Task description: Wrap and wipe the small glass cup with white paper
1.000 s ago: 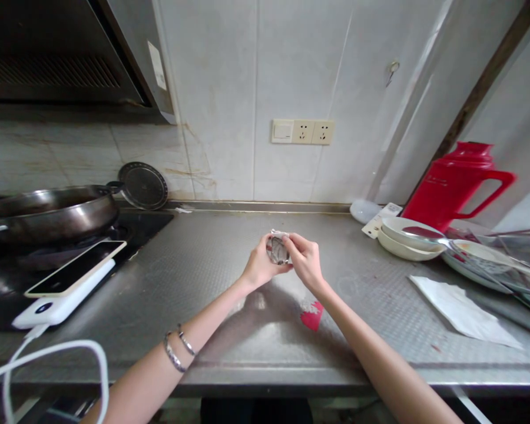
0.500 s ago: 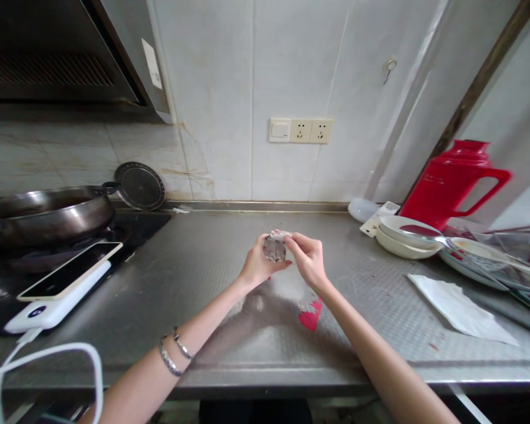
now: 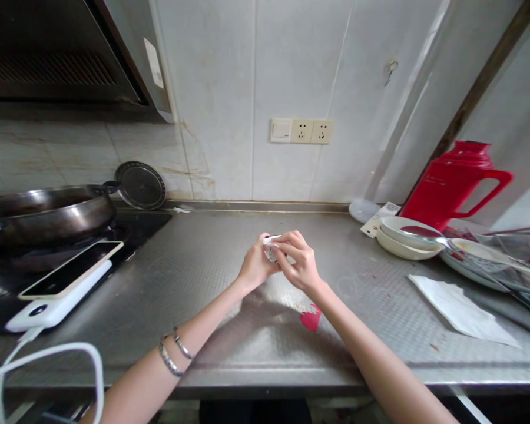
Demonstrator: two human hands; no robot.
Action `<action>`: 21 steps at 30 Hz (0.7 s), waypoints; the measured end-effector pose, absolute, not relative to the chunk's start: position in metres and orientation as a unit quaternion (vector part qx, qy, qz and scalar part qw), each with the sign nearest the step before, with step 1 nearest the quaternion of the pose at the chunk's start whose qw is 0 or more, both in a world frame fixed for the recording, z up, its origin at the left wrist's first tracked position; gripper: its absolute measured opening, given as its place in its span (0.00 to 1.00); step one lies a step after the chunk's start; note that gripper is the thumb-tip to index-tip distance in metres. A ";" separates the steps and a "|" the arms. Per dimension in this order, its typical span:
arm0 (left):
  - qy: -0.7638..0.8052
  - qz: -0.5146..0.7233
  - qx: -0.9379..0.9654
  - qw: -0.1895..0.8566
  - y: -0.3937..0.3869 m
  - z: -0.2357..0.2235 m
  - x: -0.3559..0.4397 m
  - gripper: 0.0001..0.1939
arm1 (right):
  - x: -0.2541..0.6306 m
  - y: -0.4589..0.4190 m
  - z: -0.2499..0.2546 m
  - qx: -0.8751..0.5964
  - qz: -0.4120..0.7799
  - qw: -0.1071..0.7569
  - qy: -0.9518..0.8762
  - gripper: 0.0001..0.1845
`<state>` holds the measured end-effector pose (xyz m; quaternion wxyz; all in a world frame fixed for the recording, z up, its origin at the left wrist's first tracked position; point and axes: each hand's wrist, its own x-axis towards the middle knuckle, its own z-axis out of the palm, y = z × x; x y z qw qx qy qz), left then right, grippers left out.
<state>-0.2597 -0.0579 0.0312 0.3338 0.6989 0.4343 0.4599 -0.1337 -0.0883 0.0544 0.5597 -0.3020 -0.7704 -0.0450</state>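
My left hand point(image 3: 255, 264) is wrapped round a small, round, grey, glassy-looking thing point(image 3: 271, 254), held above the middle of the counter. A crumpled white tissue-like piece point(image 3: 271, 240) lies over its upper edge. From the right, the fingers of my right hand point(image 3: 298, 259) pinch the white piece against the round thing and cover much of both. What exactly the round thing is, I cannot tell. Below my right wrist, a torn red scrap point(image 3: 310, 318) with a jagged edge rests on the steel counter point(image 3: 194, 277).
On the left are a steel pan point(image 3: 48, 218) on the stove, a round dark lid point(image 3: 140, 185) and a phone point(image 3: 73, 269) atop a white power bank point(image 3: 57, 306). To the right stand a red thermos point(image 3: 446, 182), stacked bowls point(image 3: 404, 244) and a white napkin point(image 3: 461, 309).
My right hand has moved left and over the round thing, now hiding more of it. The white piece has shifted left along its top. My left hand stays nearly in place.
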 end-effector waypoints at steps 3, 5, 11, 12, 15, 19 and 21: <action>0.431 0.458 0.705 0.328 -0.058 0.034 -0.263 0.36 | -0.133 -0.091 0.056 -0.285 -0.041 0.563 -0.775 0.11; 0.426 0.469 0.696 0.339 -0.057 0.033 -0.264 0.36 | -0.132 -0.093 0.058 -0.273 -0.039 0.568 -0.775 0.11; 0.411 0.478 0.711 0.311 -0.057 0.032 -0.260 0.36 | -0.125 -0.091 0.058 -0.255 -0.054 0.556 -0.789 0.12; 0.408 0.479 0.715 0.305 -0.057 0.033 -0.260 0.35 | -0.124 -0.089 0.057 -0.259 -0.061 0.551 -0.791 0.12; 0.414 0.474 0.723 0.286 -0.058 0.035 -0.259 0.31 | -0.124 -0.085 0.055 -0.267 -0.081 0.542 -0.793 0.14; 0.414 0.477 0.725 0.274 -0.057 0.035 -0.260 0.32 | -0.126 -0.085 0.054 -0.263 -0.088 0.550 -0.788 0.15; 0.407 0.478 0.723 0.288 -0.056 0.033 -0.261 0.34 | -0.126 -0.087 0.055 -0.257 -0.086 0.558 -0.785 0.14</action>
